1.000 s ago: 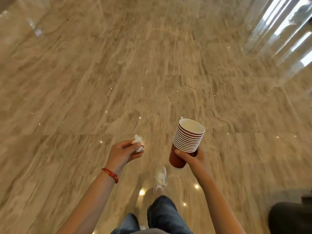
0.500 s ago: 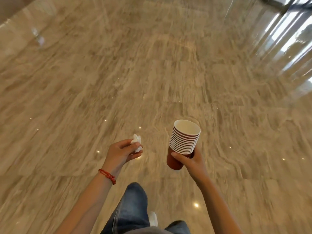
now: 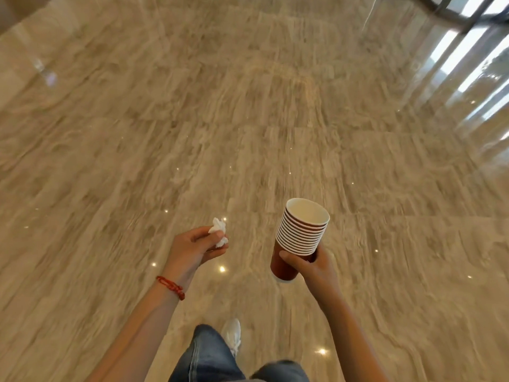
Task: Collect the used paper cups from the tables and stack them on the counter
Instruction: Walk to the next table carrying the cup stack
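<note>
A stack of several red-brown paper cups (image 3: 298,238) with white rims and white insides is carried upright, slightly tilted, at centre right. My right hand (image 3: 314,267) grips the stack round its lower part, thumb across the front. My left hand (image 3: 194,248) is at centre left, fingers curled round a crumpled white tissue (image 3: 219,234) that sticks out past the fingertips. A red cord bracelet sits on the left wrist. No table or counter is in view.
A glossy beige marble floor (image 3: 248,119) stretches ahead, with small light reflections. Dark window frames (image 3: 451,12) and bright glass reflections lie at the top right. My jeans leg and a white shoe (image 3: 232,336) show at the bottom.
I have walked forward over the floor; my legs have swapped position. Both hands keep the same hold on the tissue and the cup stack. The dark object at bottom right is gone from view.
</note>
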A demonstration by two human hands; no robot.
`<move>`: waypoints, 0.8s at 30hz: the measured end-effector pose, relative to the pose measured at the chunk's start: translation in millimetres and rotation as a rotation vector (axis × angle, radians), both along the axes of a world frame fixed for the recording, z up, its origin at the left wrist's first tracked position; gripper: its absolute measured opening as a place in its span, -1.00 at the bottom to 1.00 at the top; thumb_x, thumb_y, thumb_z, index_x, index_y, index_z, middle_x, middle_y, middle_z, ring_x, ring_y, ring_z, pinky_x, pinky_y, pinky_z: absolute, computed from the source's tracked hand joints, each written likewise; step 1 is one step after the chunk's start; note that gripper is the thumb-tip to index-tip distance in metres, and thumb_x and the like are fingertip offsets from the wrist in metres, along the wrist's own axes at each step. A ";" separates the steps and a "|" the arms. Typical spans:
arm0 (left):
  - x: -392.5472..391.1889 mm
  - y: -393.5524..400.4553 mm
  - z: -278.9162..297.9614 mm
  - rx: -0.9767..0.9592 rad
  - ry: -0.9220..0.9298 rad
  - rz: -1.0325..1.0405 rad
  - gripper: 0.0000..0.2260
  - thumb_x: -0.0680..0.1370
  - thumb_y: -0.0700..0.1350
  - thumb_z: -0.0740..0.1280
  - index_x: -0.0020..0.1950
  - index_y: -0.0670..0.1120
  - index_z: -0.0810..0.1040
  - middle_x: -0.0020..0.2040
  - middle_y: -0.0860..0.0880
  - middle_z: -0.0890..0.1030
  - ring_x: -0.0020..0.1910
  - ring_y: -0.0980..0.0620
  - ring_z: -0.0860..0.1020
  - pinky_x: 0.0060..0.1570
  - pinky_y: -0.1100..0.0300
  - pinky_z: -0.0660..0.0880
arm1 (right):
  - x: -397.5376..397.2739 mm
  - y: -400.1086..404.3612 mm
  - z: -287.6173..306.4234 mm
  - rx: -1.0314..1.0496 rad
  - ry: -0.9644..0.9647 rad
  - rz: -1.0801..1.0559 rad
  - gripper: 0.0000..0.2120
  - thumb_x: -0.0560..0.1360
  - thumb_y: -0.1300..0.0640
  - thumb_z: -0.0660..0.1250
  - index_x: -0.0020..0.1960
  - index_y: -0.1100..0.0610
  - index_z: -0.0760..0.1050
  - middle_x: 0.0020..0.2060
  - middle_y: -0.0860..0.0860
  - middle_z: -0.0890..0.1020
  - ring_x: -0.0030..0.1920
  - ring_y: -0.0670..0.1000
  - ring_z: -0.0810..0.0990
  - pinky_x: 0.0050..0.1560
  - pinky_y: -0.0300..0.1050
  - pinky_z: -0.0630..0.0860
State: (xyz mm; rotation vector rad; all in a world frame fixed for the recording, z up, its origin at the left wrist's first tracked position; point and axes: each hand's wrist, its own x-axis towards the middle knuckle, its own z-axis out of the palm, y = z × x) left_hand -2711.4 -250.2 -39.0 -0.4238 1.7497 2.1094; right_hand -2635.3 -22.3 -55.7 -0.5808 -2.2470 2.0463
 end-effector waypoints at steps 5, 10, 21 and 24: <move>-106.8 39.7 3.5 -0.012 0.006 -0.048 -0.93 0.45 -0.23 0.40 -0.10 -0.18 0.65 -0.20 -0.14 0.70 -0.20 -0.02 0.67 -0.27 0.29 0.57 | -98.9 28.2 1.2 -0.021 -0.011 -0.016 -0.53 0.31 0.25 0.52 0.11 -0.06 0.46 -0.07 -0.13 0.65 -0.06 -0.24 0.62 -0.19 -0.43 0.51; -215.3 97.2 -9.4 -0.026 -0.011 -0.066 -0.92 0.46 -0.25 0.38 -0.08 -0.21 0.63 -0.20 -0.15 0.69 -0.24 0.00 0.67 -0.27 0.28 0.58 | -205.6 82.5 -15.2 -0.026 -0.036 -0.043 -0.49 0.25 0.13 0.55 0.14 0.00 0.47 -0.05 -0.09 0.67 -0.02 -0.18 0.63 -0.18 -0.38 0.53; -456.8 226.4 1.8 -0.045 -0.005 -0.061 -0.92 0.45 -0.22 0.39 -0.09 -0.19 0.64 -0.21 -0.12 0.70 -0.21 0.00 0.67 -0.26 0.28 0.58 | -461.5 225.6 2.0 -0.020 -0.003 -0.011 -0.52 0.31 0.23 0.53 0.17 0.03 0.47 -0.04 -0.11 0.67 -0.02 -0.20 0.63 -0.16 -0.40 0.52; -515.0 251.1 1.9 -0.039 -0.015 -0.057 -0.92 0.45 -0.22 0.39 -0.09 -0.18 0.64 -0.22 -0.11 0.70 -0.21 0.01 0.67 -0.26 0.28 0.58 | -520.4 250.7 1.6 -0.045 -0.009 -0.025 -0.48 0.32 0.22 0.52 0.24 0.11 0.44 0.03 -0.03 0.65 0.00 -0.15 0.63 -0.14 -0.35 0.54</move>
